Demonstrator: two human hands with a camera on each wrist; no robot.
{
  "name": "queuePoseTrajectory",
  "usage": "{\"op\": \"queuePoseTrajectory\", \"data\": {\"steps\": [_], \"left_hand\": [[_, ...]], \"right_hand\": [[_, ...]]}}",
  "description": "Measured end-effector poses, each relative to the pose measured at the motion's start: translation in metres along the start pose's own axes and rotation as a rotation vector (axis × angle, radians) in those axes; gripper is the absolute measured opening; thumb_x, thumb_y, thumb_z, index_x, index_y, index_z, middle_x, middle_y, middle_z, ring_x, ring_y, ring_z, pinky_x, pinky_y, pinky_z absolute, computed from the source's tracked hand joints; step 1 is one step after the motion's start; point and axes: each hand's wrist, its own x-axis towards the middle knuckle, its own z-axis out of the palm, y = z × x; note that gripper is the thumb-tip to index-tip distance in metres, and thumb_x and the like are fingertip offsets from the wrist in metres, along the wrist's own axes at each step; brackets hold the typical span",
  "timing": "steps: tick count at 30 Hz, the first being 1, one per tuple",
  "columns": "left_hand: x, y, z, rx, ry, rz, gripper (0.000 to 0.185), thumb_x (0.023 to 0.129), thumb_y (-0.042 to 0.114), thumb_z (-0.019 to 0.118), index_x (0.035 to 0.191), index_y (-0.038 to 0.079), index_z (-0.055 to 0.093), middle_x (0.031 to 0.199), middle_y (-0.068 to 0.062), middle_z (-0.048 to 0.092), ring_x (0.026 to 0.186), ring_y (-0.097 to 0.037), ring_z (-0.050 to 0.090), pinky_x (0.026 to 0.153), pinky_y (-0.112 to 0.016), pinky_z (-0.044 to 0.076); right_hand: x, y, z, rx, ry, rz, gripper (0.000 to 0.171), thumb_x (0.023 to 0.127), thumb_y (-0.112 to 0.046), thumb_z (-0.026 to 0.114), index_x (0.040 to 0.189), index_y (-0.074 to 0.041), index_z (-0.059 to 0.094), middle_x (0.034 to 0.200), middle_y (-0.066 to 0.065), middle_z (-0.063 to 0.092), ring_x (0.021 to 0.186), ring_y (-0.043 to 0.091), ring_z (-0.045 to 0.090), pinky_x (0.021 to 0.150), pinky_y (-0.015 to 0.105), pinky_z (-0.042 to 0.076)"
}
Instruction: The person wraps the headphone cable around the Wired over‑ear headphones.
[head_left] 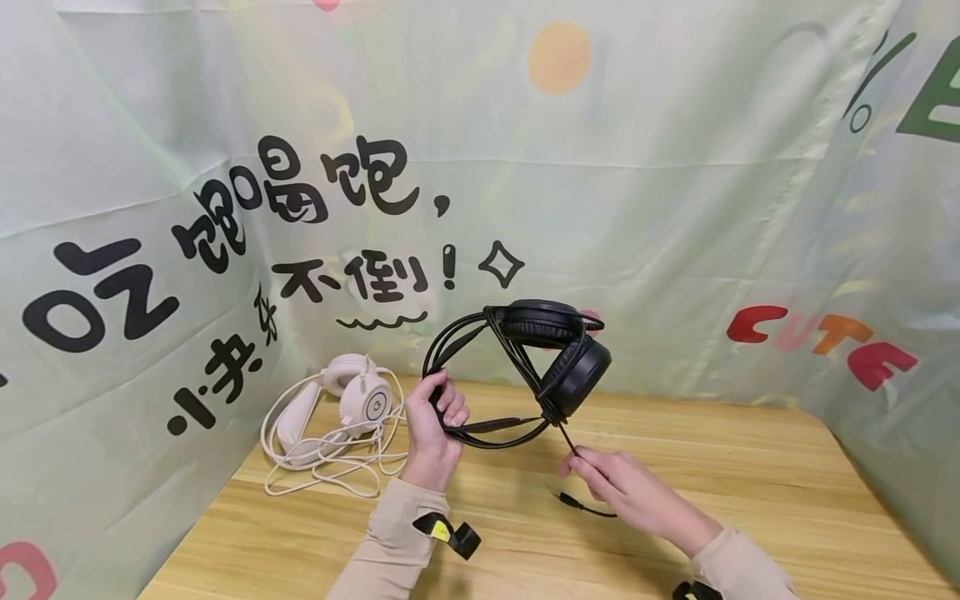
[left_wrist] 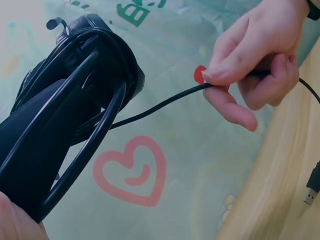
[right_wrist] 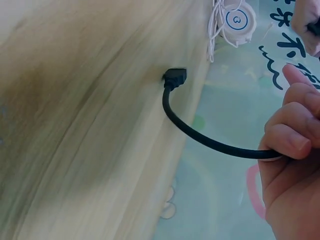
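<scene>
A black headset (head_left: 551, 350) is held up above the wooden table (head_left: 750, 483). My left hand (head_left: 438, 421) grips its headband at the lower left, fingers curled round the black band (left_wrist: 35, 165). Its black cable (head_left: 567, 436) is wound over the ear cups and drops from the right cup. My right hand (head_left: 600, 475) pinches that cable (left_wrist: 165, 102) between thumb and fingers a little below the cup. The short loose end hangs past the hand and ends in a USB plug (head_left: 566, 499), seen close in the right wrist view (right_wrist: 175, 77) just over the table.
A white headset (head_left: 352, 400) with a loose white cable (head_left: 330, 467) lies on the table at the back left, also in the right wrist view (right_wrist: 235, 20). A pale printed cloth backdrop (head_left: 637, 192) surrounds the table on three sides.
</scene>
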Motion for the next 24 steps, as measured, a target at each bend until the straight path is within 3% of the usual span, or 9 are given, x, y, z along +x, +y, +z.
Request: {"op": "queuePoseTrajectory", "data": {"steps": [13, 24], "left_hand": [[0.002, -0.002, -0.003, -0.005, 0.027, 0.019, 0.037, 0.103, 0.010, 0.046, 0.068, 0.019, 0.039, 0.052, 0.011, 0.029, 0.040, 0.000, 0.028, 0.039, -0.011, 0.025], [0.002, -0.003, -0.002, 0.023, 0.068, 0.042, 0.029, 0.102, 0.008, 0.048, 0.076, 0.018, 0.042, 0.053, 0.011, 0.028, 0.040, -0.001, 0.029, 0.040, -0.012, 0.023]], "right_hand": [[-0.009, -0.016, -0.002, -0.016, 0.021, -0.047, 0.030, 0.114, -0.007, 0.047, 0.115, -0.029, 0.067, 0.068, -0.026, 0.032, 0.056, -0.013, 0.030, 0.051, 0.013, 0.037], [-0.020, -0.026, -0.005, -0.067, 0.027, -0.096, 0.030, 0.112, -0.002, 0.049, 0.117, -0.025, 0.068, 0.075, -0.022, 0.041, 0.063, -0.012, 0.037, 0.063, 0.012, 0.045]]}}
